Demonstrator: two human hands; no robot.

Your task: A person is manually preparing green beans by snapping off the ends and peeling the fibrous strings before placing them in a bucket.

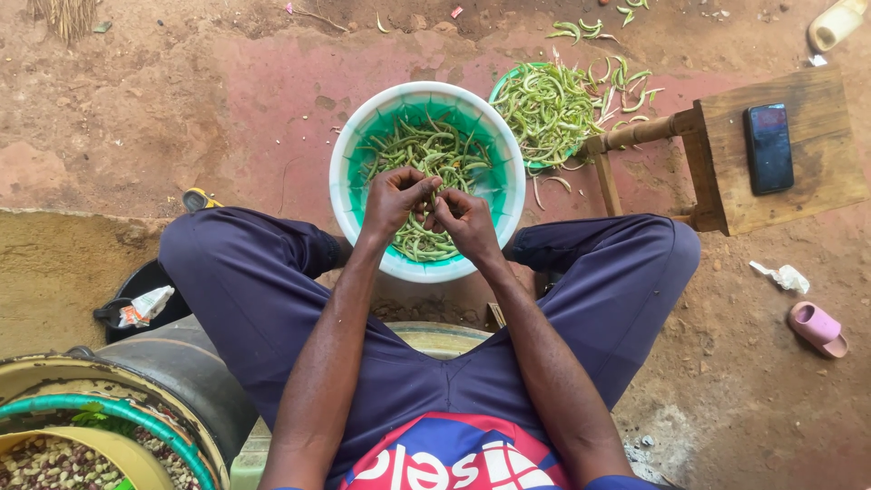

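Observation:
A white bucket with a green inside stands on the ground between my knees, holding many green bean pods. Over it my left hand and my right hand meet, fingertips pinched together on one green bean pod. Both forearms reach down from my lap in dark blue trousers.
A heap of green pods lies on a green dish behind the bucket. A wooden stool at right carries a black phone. A pink slipper lies at right. At lower left, basins hold speckled beans.

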